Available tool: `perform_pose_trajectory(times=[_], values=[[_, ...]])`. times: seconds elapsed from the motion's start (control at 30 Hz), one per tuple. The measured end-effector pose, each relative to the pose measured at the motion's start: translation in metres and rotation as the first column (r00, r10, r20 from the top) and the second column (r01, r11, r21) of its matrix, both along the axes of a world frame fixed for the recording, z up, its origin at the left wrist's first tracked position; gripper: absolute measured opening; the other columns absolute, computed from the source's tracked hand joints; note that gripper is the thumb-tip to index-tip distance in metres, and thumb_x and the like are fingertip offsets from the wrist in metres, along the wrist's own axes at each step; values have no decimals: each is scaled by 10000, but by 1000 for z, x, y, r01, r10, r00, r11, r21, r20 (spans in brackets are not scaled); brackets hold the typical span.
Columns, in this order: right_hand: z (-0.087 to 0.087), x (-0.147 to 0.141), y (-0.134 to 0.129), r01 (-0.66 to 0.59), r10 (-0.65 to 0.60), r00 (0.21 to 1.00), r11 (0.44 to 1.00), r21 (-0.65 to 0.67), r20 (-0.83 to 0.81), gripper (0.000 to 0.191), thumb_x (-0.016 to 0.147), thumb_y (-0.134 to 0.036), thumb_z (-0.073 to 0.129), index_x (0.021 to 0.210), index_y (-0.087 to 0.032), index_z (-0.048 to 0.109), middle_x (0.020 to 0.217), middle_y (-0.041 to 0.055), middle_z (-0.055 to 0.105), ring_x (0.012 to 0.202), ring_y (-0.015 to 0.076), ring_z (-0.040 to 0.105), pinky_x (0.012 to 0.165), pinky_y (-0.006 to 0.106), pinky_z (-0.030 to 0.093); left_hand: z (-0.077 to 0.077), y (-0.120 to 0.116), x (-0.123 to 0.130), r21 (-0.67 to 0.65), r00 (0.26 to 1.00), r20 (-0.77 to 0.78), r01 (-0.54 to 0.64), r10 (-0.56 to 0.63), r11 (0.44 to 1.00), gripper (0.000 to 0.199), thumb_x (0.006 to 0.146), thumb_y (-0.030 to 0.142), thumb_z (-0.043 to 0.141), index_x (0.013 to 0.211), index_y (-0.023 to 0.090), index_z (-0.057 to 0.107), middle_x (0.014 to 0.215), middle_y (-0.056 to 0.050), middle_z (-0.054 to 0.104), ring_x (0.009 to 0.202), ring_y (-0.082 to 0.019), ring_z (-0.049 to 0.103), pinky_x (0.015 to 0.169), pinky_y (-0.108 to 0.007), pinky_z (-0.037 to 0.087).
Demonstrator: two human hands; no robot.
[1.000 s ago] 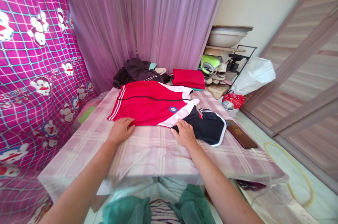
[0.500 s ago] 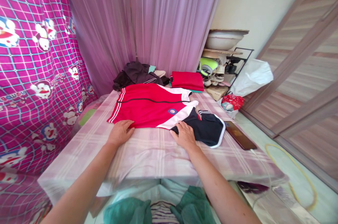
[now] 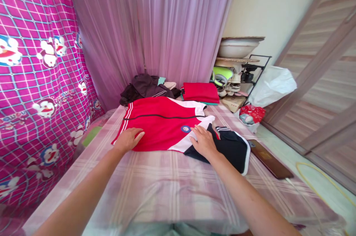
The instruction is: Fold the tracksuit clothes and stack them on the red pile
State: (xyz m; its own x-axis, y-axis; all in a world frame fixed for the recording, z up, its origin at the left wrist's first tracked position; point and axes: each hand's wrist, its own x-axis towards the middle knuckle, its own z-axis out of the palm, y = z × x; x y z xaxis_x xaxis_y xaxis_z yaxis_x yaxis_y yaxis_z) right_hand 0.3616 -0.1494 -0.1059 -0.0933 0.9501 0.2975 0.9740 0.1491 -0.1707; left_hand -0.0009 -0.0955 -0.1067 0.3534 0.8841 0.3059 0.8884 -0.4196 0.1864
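Observation:
A red, white and black sports jacket (image 3: pixel 158 125) lies spread on the checked tablecloth (image 3: pixel 155 188), its dark zip line running left to right and a round blue badge (image 3: pixel 185 129) on the front. Its black sleeve (image 3: pixel 225 147) with a white edge reaches toward the right. My left hand (image 3: pixel 129 139) rests over the striped hem end, fingers out and thumb apart. Over the white part beside the badge is my right hand (image 3: pixel 203 140), fingers spread, with nothing visibly gripped. Whether its palm touches the cloth is hidden.
A phone (image 3: pixel 270 159) on a cable lies right of the sleeve. Behind the jacket are a heap of dark clothes (image 3: pixel 147 86) and a folded red garment (image 3: pixel 200 92). A shoe rack (image 3: pixel 250 69) and a white bag (image 3: pixel 278 86) stand beyond the table.
Both hands have moved from the jacket's near edge farther onto it; the right is now beside the badge. The camera view has shifted, and the table appears closer.

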Motion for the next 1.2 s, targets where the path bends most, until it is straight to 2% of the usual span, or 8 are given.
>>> perform_pose_trajectory(times=[0.13, 0.3, 0.47, 0.63, 0.77, 0.9, 1.07, 1.2], values=[[8, -7, 47, -71, 71, 997, 997, -4, 18, 474, 965, -362, 462, 1397, -188, 550, 1509, 138, 470, 1381, 264, 426, 1114, 421, 335, 1, 38, 26, 89, 1000, -23, 20, -18, 996, 563, 976, 529, 322, 1259, 170, 651, 1348, -132, 636, 1287, -282, 551, 1123, -463, 387], [-12, -11, 87, -96, 105, 991, 989, -116, 79, 531, 974, -428, 448, 1459, -218, 488, 1584, 133, 357, 1461, 289, 309, 1162, 494, 248, -24, 65, 58, 28, 990, -110, -82, 84, 996, 564, 958, 535, 408, 1412, 223, 528, 1533, -129, 447, 1442, -327, 360, 1159, -567, 289], [-40, 4, 101, 84, -66, 995, 965, -250, 77, 566, 996, -476, 364, 1494, -218, 440, 1589, 143, 343, 1463, 298, 306, 1160, 522, 232, -51, 67, 57, -12, 988, -125, -94, 92, 996, 580, 954, 538, 418, 1462, 262, 460, 1566, -119, 399, 1455, -318, 338, 1145, -591, 287], [-45, 7, 98, 98, -79, 992, 971, -216, 98, 555, 991, -452, 389, 1487, -210, 453, 1581, 145, 359, 1455, 295, 321, 1162, 498, 232, -54, 63, 54, 22, 988, -123, -91, 93, 996, 580, 950, 551, 412, 1460, 279, 465, 1562, -99, 411, 1455, -310, 339, 1156, -566, 288], [-26, 7, 108, 75, -46, 989, 977, -201, 144, 471, 961, -401, 459, 1356, -190, 603, 1465, 148, 524, 1344, 296, 478, 1097, 460, 339, -54, 61, 56, 19, 990, -116, -85, 87, 996, 583, 957, 545, 400, 1464, 263, 461, 1566, -97, 404, 1455, -309, 339, 1157, -566, 293], [11, -7, 151, -39, 58, 986, 992, -121, 154, 350, 958, -307, 435, 1107, -212, 737, 1156, 96, 732, 1083, 254, 655, 968, 367, 440, -58, 61, 56, 29, 992, -88, -85, 88, 996, 566, 972, 524, 374, 1473, 270, 445, 1561, -83, 415, 1456, -294, 341, 1156, -553, 308], [44, -64, 233, -236, 238, 955, 971, -29, 178, 376, 926, -279, 486, 1239, -184, 671, 1284, 111, 673, 1178, 261, 603, 1012, 359, 414, -62, 58, 56, 58, 996, -59, -69, 72, 996, 608, 978, 526, 355, 1510, 233, 385, 1557, -101, 417, 1458, -291, 337, 1173, -556, 291], [43, -114, 294, -262, 258, 956, 965, 9, 138, 496, 934, -329, 496, 1405, -173, 529, 1458, 127, 534, 1314, 271, 487, 1059, 397, 369, -64, 53, 59, 80, 996, -59, -56, 61, 995, 664, 966, 561, 361, 1537, 224, 329, 1564, -113, 401, 1462, -309, 325, 1180, -582, 272]])
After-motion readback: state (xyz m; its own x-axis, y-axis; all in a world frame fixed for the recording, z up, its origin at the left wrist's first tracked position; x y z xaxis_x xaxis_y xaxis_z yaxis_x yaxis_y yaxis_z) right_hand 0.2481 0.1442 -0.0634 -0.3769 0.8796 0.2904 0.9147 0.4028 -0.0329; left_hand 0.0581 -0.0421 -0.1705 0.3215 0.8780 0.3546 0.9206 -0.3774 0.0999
